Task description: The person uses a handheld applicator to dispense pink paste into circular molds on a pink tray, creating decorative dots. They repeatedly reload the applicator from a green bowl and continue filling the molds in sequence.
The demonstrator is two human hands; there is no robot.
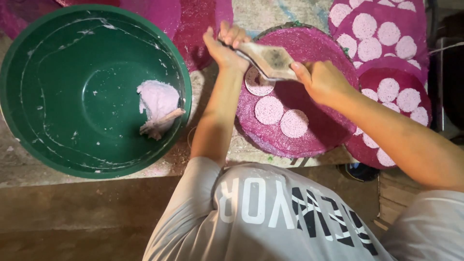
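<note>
Wooden press [268, 60] (both hands gripping)

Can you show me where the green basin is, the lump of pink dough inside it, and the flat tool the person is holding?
Green basin [58, 96], head view, bare inner wall.
Lump of pink dough [157, 99], head view, its top.
Flat tool [268, 60], head view, middle of its upper face, between both hands.

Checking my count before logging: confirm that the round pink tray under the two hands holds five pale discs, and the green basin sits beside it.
Not five: the head view shows three pale discs on the pink tray under the hands. The green basin does sit beside it.
</note>
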